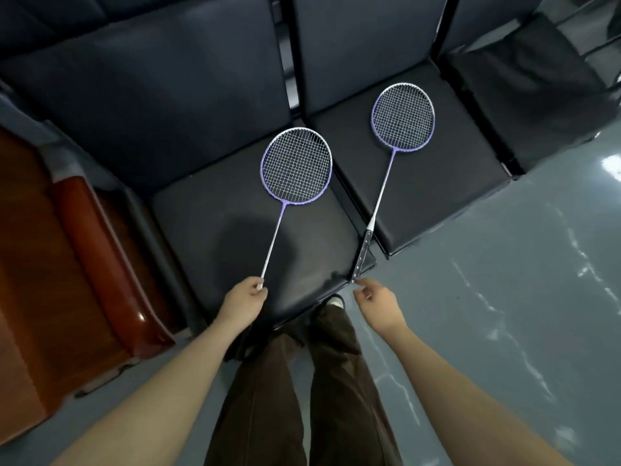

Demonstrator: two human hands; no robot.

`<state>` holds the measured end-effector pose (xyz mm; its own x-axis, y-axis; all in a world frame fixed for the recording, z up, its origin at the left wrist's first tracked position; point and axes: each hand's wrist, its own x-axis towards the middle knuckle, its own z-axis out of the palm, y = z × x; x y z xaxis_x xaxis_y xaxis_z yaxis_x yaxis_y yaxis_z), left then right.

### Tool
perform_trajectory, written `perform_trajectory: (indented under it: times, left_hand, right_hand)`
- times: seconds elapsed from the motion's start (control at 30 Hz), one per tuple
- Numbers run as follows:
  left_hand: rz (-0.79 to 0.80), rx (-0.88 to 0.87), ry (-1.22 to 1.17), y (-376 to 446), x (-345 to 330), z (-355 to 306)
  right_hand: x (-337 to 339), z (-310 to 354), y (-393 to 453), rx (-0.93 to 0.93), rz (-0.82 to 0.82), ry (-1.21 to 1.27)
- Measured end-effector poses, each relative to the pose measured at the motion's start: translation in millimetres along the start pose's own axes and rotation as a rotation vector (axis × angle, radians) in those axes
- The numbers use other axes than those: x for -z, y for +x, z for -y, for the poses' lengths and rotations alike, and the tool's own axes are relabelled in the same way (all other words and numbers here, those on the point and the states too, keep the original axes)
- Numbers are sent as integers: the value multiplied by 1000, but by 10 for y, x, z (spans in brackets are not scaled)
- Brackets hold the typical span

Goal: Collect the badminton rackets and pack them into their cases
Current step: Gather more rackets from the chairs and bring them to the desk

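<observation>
Now two rackets are being picked up from the dark seats.

One purple-and-white stringed racket (295, 166) is up in the air over the nearer black padded seat (208, 230); the left hand (243, 302) has its fingers curled tight round the handle, so the handle is hidden. A second purple-and-white racket (401, 114) lies flat on the next black seat (437, 196), with its grey dotted handle (361, 257) poking out over the seat edge. The right hand (376, 297) is just at the handle's end, fingers bent and a bit apart, holding nothing yet. To do this well, I think the right hand should slide further up the handle and wrap all its fingers round before lifting, so the racket does not tip. No cases can be seen.
</observation>
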<state>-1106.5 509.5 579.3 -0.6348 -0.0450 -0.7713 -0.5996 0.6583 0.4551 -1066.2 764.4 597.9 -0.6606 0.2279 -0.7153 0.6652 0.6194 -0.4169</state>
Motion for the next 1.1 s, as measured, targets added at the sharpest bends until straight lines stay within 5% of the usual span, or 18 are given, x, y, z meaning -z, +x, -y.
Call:
perform_trajectory:
  times: [0.27,0.47,0.77,1.1]
  left_hand:
    - [28,51,315,1050,-510,188]
    - [-105,-33,457,1591,-772,283]
    - [-346,-485,126,1496,-864,101]
    - [-393,-534,56,1385,-813,-199]
  right_hand:
    - [-337,-334,1201,20,-51,-63]
    - [-647,-455,1801,127,-317,22]
    - [-625,-516,2137,40,-552,137]
    - [-510,-464,2149,72,-598,298]
